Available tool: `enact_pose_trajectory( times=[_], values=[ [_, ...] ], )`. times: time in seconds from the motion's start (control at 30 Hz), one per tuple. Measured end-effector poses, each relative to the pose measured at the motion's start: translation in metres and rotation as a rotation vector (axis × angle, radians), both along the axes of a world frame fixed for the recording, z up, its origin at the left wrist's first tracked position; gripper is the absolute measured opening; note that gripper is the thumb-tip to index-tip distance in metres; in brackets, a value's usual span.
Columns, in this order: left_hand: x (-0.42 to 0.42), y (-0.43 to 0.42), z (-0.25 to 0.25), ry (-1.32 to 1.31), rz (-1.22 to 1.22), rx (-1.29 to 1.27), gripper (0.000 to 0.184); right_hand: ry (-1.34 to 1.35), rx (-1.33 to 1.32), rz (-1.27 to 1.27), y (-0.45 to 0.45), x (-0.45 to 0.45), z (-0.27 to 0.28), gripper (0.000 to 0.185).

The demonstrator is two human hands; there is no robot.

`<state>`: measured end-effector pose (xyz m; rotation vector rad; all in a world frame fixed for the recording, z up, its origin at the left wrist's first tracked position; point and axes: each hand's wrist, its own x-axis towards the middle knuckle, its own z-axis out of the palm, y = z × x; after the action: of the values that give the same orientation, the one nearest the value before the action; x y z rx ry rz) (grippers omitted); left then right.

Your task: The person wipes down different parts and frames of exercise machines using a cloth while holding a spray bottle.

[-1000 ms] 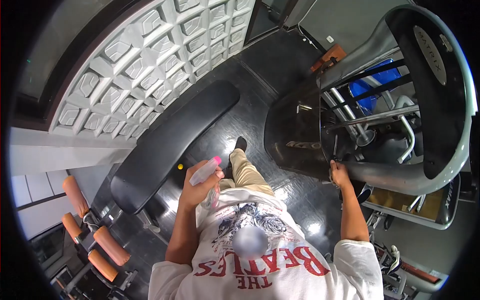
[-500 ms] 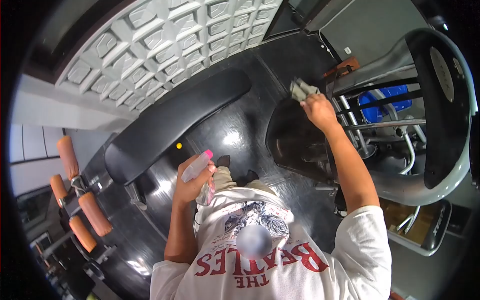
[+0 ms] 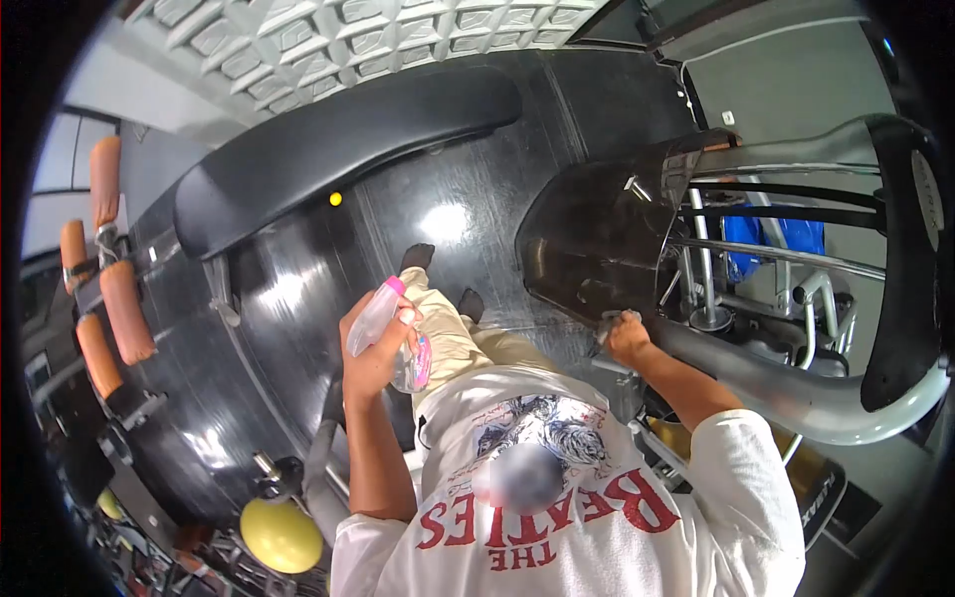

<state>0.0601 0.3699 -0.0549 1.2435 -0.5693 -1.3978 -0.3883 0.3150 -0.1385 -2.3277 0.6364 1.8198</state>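
Machine (image 3: pixel 766 393) at 3 o'clock, dark shroud (image 3: pixel 587 249) at 2; can't tell finished from remaining surface. Black bench (image 3: pixel 343 144), 11 o'clock. Left hand (image 3: pixel 366 370) at 8, fingers wrapped round clear spray bottle (image 3: pixel 372 323); fill level unreadable. Right hand (image 3: pixel 629 340) at 4, fingers closed on blurred grey cloth (image 3: pixel 605 324), near shroud's lower edge.

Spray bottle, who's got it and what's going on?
A person has the spray bottle in their left hand. Their right hand is at the lower edge of the dark panel on the gym machine, holding what looks like a cloth. A long black bench stands ahead.
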Motion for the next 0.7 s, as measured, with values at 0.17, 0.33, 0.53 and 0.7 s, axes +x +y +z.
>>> enact_pose_trajectory(
  times=[0.17, 0.33, 0.53, 0.7],
  values=[
    [-0.033, 0.045, -0.017, 0.029, 0.132, -0.031, 0.016, -0.125, -0.084, 0.081, -0.025, -0.002, -0.005, 0.031],
    [-0.059, 0.08, -0.015, 0.01, 0.137, 0.037, 0.015, -0.215, -0.489, 0.088, -0.152, 0.026, 0.016, 0.028],
    [-0.077, 0.097, -0.004, -0.03, 0.183, 0.045, 0.016, -0.09, -0.417, 0.02, -0.126, 0.037, 0.041, 0.033],
    [-0.081, 0.105, -0.003, -0.017, 0.273, 0.028, 0.015, 0.046, 0.085, 0.144, -0.007, 0.021, 0.014, 0.042]
  ],
)
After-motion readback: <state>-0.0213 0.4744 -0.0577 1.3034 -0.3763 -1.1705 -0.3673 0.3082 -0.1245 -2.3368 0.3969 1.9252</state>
